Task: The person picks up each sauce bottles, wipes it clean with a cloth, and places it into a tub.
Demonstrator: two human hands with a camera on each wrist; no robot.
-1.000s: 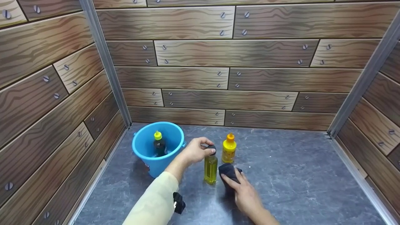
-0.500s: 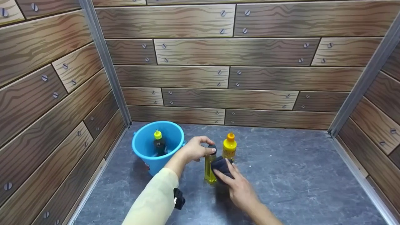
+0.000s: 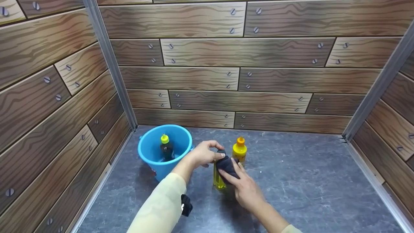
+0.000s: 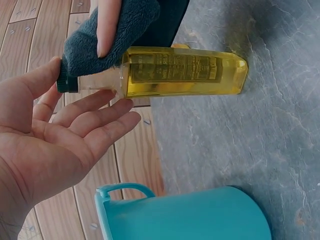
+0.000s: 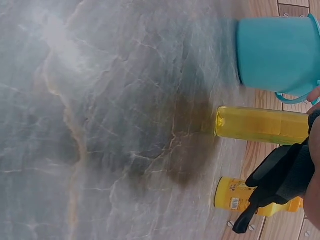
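A clear bottle of yellow liquid (image 4: 175, 72) with a dark cap (image 4: 67, 84) stands upright on the grey surface. My left hand (image 3: 203, 154) pinches that cap between thumb and index finger, its other fingers loosely spread beside the neck in the left wrist view. With my right hand (image 3: 247, 191) I grip a bunched dark cloth (image 3: 227, 170) and press it against the bottle's upper right side. The cloth hides part of the neck and shoulder in the head view; in the right wrist view a loose end of it hangs down.
To the left stands a blue bucket (image 3: 164, 164) with a dark, yellow-capped bottle (image 3: 166, 150) inside. A yellow squeeze bottle with an orange cap (image 3: 239, 150) is just behind the cloth. Wood-patterned walls (image 3: 200, 79) enclose the surface at the back and sides.
My right hand has moved left and up with the cloth, from beside the bottle onto its upper part. The left hand has stayed at the cap.
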